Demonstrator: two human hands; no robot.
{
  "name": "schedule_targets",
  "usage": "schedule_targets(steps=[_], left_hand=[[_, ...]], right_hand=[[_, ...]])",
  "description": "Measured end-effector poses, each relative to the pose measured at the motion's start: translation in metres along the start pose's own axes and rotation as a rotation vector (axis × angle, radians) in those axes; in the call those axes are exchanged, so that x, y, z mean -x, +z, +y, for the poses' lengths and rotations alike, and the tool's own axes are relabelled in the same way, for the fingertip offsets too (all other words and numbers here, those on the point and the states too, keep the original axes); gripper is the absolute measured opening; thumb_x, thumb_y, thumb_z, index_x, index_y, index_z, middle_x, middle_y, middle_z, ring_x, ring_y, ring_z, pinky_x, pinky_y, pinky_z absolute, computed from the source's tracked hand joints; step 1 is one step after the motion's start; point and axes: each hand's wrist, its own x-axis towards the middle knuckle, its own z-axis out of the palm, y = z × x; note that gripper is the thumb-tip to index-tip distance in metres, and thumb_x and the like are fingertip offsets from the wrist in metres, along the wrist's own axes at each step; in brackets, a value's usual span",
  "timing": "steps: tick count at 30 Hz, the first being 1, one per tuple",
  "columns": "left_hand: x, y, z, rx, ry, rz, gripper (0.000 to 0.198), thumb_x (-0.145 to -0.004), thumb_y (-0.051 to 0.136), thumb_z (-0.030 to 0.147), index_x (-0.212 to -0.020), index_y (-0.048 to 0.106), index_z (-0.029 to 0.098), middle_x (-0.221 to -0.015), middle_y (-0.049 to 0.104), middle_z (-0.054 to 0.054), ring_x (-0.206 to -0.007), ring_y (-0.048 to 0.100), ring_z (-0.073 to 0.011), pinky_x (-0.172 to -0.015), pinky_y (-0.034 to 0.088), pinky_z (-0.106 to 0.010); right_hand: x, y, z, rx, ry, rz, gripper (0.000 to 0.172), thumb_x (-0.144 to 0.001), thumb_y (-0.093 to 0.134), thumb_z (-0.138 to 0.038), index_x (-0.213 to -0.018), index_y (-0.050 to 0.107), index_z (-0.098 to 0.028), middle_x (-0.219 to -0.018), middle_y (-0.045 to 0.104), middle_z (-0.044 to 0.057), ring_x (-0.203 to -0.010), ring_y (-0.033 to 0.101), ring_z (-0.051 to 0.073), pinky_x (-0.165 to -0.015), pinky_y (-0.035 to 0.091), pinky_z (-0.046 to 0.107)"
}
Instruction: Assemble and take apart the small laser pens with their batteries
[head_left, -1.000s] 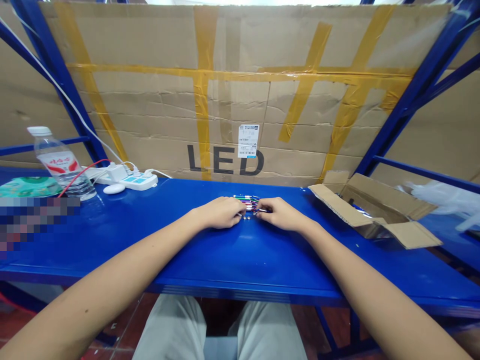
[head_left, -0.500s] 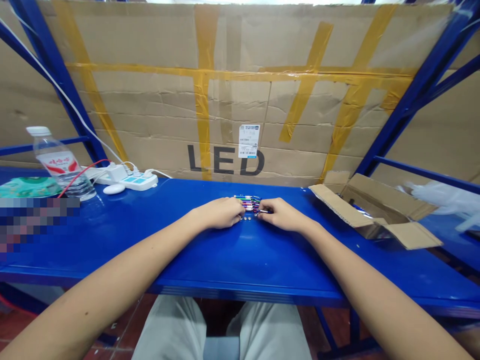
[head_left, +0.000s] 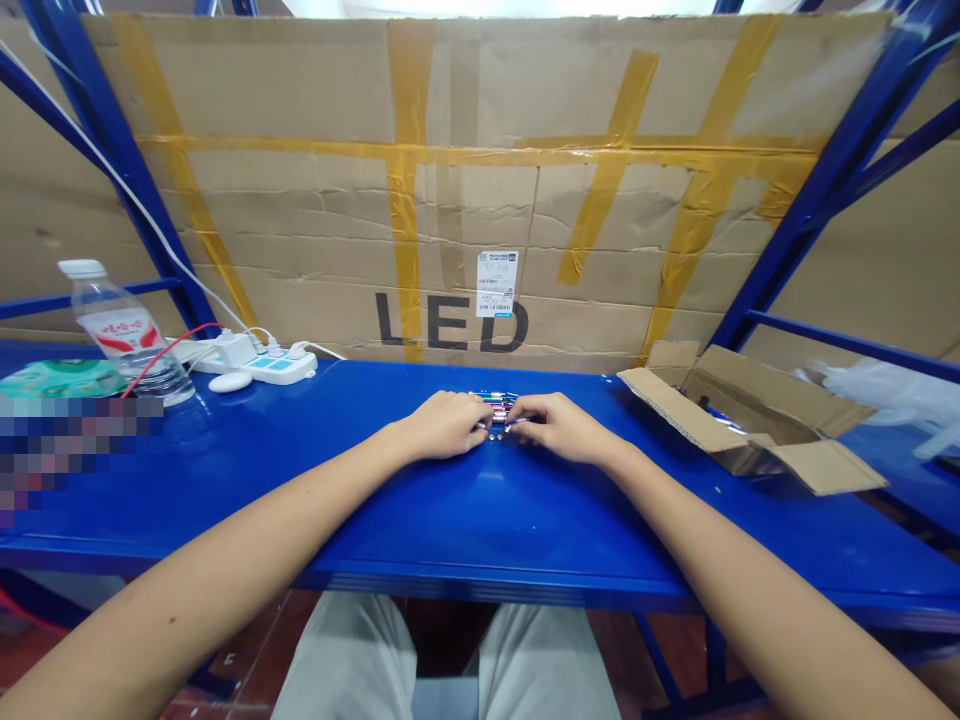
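Closer in now: our L hand (head_left: 446, 425) & R hand (head_left: 561, 428) sit narrow, curled w/ fingertips at the bunched row of slim coloured metal tubes (head_left: 495, 402), can't tell if gripped. Tubes lie on blue steel bench (head_left: 390, 500), open cardboard box (head_left: 750, 420) off R, LED carton (head_left: 450, 250) behind.

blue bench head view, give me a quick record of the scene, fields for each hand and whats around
left hand: left hand, fingertips at the row of small multicoloured cylinders
right hand: right hand, fingertips at the same row, from the other side
held: cannot tell
beside hands: small round metal pieces
surface: blue workbench
right side: open cardboard box
left side: water bottle, power strip, white mouse
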Motion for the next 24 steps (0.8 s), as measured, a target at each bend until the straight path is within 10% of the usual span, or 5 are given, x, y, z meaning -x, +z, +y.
schedule_targets(steps=[24], left_hand=[[0.0002,-0.0011,0.0000,0.168,0.102,-0.037,0.022,-0.087,0.053,0.019,-0.096,0.072,0.027,-0.101,0.074,0.001,-0.093,0.067,-0.0187,-0.078,0.044,-0.027]], right_hand=[[0.0018,0.0003,-0.0065,-0.024,0.029,-0.084,0.014,-0.083,0.055,-0.021,-0.089,0.067,-0.018,-0.078,0.071,0.002,-0.062,0.062,0.014,-0.064,0.048,0.026]])
